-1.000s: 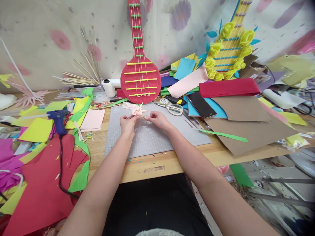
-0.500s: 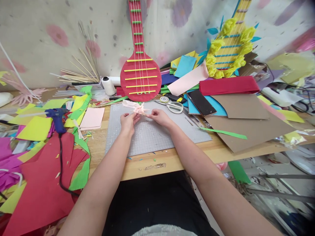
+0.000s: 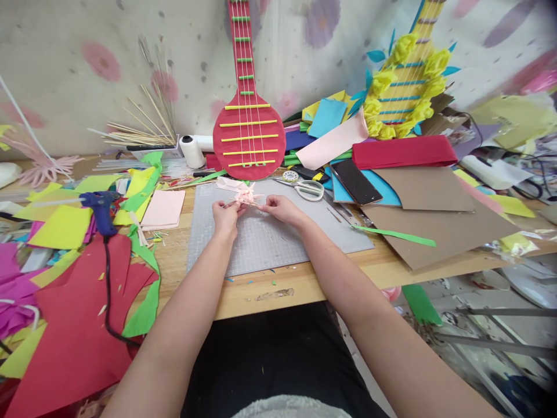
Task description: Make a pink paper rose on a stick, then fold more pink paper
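Note:
Between my hands, over the grey cutting mat (image 3: 270, 244), is a small pale pink paper flower (image 3: 246, 196) with pointed petals. My left hand (image 3: 225, 218) pinches its left edge between thumb and fingers. From the other side my right hand (image 3: 281, 207) has its fingertips closed on the flower's right edge. A strip of pale pink paper (image 3: 230, 184) lies just behind the flower. Right behind that stands a red paper lute (image 3: 249, 129) with yellow bars and white strings. Scissors (image 3: 310, 190) with white handles rest to the right of my right hand.
A blue glue gun (image 3: 101, 212) stands at left among paper scraps, beside a stack of pale pink sheets (image 3: 163, 209). On the right lie a black phone (image 3: 355, 182), brown cardboard (image 3: 439, 226) and a green strip (image 3: 395, 234). A yellow instrument (image 3: 404, 87) leans at the back.
The flower has tilted slightly in my fingers, so its petals show a little differently. Both hands have stayed almost in place.

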Available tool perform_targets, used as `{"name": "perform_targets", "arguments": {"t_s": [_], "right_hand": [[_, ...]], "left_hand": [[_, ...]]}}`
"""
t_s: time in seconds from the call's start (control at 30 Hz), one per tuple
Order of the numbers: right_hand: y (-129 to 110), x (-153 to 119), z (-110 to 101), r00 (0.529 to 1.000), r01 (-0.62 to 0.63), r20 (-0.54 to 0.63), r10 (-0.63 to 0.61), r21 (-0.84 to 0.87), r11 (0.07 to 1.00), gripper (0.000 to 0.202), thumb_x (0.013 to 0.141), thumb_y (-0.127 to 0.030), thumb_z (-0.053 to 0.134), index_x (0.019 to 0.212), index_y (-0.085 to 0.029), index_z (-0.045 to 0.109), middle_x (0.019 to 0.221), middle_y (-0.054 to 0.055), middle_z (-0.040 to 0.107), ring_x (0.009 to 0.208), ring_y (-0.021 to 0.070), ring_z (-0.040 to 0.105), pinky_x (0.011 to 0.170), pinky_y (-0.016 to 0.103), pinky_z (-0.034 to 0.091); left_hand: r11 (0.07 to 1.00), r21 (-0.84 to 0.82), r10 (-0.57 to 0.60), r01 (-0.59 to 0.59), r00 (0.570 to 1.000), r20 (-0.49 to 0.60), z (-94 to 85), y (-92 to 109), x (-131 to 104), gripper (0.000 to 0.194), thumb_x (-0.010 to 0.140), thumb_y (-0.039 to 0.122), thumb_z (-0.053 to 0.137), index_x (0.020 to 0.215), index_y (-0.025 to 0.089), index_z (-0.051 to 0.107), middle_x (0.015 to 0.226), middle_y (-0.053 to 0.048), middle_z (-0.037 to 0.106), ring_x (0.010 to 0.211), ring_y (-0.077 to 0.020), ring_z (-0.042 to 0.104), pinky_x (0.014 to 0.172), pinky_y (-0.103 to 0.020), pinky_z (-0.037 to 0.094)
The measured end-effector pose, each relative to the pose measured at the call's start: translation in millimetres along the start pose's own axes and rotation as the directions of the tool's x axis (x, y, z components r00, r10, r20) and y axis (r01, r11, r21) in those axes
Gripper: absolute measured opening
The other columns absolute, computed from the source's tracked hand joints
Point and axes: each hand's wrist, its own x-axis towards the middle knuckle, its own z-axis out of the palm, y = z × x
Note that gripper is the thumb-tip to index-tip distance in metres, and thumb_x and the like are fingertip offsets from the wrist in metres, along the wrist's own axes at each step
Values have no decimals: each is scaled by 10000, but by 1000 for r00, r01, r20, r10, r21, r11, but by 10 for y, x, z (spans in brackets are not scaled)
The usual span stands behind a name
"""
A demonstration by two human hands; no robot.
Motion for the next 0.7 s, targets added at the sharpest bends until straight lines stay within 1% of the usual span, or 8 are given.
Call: {"name": "perform_targets", "arguments": {"t_s": [0.13,0.23,0.4,0.47,0.6,0.7], "right_hand": [[-26,-7,21,1000,9,-9,-9,-13,1000,363,659,-445,567,547,-191,333,534,-67,334,532,67,275,526,236,227],[-15,-7,24,1000,16,-13,-16,-13,1000,359,667,-453,559,555,-191,340,540,-66,340,535,69,285,528,235,232],[35,-2,13,1000,7,-10,-7,-28,1000,363,681,-490,541,575,-191,364,548,-59,376,541,76,310,530,236,245],[44,-1,10,1000,0,-17,-1,-36,999,366,682,-495,541,577,-191,365,550,-58,380,543,77,316,530,235,247],[39,-1,7,999,-3,-36,1,-42,999,361,682,-483,543,575,-192,359,550,-57,380,542,77,315,529,235,245],[26,-4,7,1000,13,-26,-14,-47,999,353,689,-474,537,575,-192,357,550,-57,377,542,77,318,532,235,246]], "left_hand": [[1000,-5,15,-15,1000,14,-9,7,-8,381,708,-43,526,873,218,304,688,47,576,493,-84,590,639,-279,540],[1000,-19,12,-11,1000,25,-10,26,-18,371,711,-35,541,863,214,312,679,35,585,509,-98,605,625,-272,538],[995,-39,-89,91,994,57,-1,82,-40,348,709,-15,570,866,192,340,759,-26,632,575,-123,640,660,-284,542],[993,-51,-106,110,991,76,-2,93,-43,332,712,-15,569,856,185,347,764,-37,637,592,-123,644,661,-276,542],[996,-45,-76,81,992,104,-8,81,-45,372,681,-53,578,843,183,342,726,-29,634,607,-125,647,661,-259,543],[999,-32,-39,42,996,86,-9,67,-53,432,653,-86,581,851,194,318,701,-9,627,598,-126,642,644,-253,545]]}}
